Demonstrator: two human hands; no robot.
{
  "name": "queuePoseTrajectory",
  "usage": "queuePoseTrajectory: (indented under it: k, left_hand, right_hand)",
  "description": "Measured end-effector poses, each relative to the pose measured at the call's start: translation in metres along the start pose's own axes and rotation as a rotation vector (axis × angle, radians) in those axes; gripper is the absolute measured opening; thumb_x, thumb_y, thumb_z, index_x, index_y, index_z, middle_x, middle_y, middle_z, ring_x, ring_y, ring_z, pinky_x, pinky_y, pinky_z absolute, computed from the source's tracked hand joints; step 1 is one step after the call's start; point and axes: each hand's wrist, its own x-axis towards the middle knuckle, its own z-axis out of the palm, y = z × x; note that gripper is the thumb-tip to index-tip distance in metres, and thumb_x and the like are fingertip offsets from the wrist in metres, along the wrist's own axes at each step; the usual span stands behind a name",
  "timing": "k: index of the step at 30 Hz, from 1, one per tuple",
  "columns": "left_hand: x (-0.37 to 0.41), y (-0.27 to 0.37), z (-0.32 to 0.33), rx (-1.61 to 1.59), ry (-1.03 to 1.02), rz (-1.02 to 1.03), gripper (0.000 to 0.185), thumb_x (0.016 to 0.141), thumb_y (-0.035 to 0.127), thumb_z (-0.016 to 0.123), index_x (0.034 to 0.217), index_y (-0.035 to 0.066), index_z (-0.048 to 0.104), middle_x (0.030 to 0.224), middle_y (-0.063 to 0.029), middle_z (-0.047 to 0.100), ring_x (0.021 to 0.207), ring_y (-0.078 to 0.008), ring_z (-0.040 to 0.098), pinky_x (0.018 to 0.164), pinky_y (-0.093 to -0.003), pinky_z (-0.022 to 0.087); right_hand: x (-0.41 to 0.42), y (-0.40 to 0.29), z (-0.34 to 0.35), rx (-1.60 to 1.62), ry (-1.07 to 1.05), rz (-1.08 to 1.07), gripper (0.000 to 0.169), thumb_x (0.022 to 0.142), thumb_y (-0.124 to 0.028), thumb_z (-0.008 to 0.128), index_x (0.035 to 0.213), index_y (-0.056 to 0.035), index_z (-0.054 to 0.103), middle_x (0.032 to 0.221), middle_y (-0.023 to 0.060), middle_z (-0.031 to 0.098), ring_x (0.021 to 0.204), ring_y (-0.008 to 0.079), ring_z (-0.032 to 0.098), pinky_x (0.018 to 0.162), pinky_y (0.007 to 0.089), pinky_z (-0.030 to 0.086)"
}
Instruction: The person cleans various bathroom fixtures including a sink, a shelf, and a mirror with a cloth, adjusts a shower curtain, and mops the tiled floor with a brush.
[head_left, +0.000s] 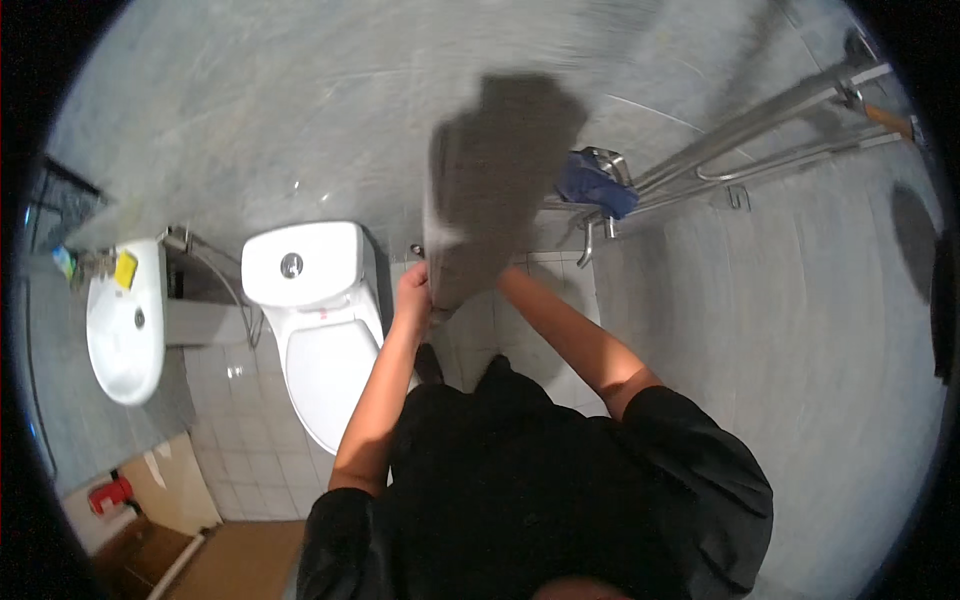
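Observation:
A grey-brown cloth (472, 217), blurred and partly in shadow, hangs spread out in front of me. My left hand (415, 292) grips its left edge low down, with the fingers curled in. On the other side, my right hand (511, 279) reaches the cloth's lower right side. Most of that hand is hidden behind the fabric, so its fingers do not show. The cloth's upper edge blends into a dark shadow on the grey wall (360, 120).
A white toilet (330, 375) with its lid down stands left, beyond it a washbasin (124, 360) with a yellow sponge (126, 270). Metal rails (750, 135) line the wall at right; a blue cloth (596, 184) hangs near a metal spout (587, 247). Floor tiles (255, 442) are pale.

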Motion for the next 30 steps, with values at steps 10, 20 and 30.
queuePoseTrajectory:
  k: [10, 20, 30]
  left_hand:
    - [-0.004, 0.023, -0.013, -0.053, 0.183, -0.01, 0.039, 0.083, 0.015, 0.058, 0.117, -0.003, 0.047, 0.108, -0.0127, 0.059, 0.094, -0.0225, 0.06, 0.078, -0.0329, 0.05]
    - [-0.004, 0.024, -0.012, -0.154, 0.193, -0.075, 0.03, 0.086, 0.017, 0.055, 0.11, 0.0, 0.053, 0.104, -0.0104, 0.061, 0.094, -0.0206, 0.059, 0.079, -0.0328, 0.049]
    - [-0.021, 0.02, -0.054, 0.443, 0.69, 0.293, 0.056, 0.086, 0.031, 0.055, 0.131, 0.003, 0.037, 0.123, -0.0152, 0.048, 0.1, -0.0197, 0.048, 0.078, -0.033, 0.04]
  right_hand:
    - [-0.053, -0.105, -0.082, -1.045, 0.521, -0.81, 0.006, 0.078, -0.009, 0.058, 0.082, -0.005, 0.06, 0.083, 0.0119, 0.058, 0.08, 0.0296, 0.058, 0.07, 0.0375, 0.045]
    - [-0.064, -0.136, -0.124, -1.063, 0.534, -0.829, 0.012, 0.076, -0.012, 0.058, 0.088, -0.0098, 0.062, 0.091, 0.0081, 0.058, 0.09, 0.0281, 0.056, 0.079, 0.0393, 0.042]
    - [-0.006, -0.132, -0.223, -1.403, 0.187, -0.24, 0.054, 0.068, -0.038, 0.072, 0.115, -0.0156, 0.056, 0.104, 0.0206, 0.057, 0.098, 0.0355, 0.056, 0.081, 0.0408, 0.046]
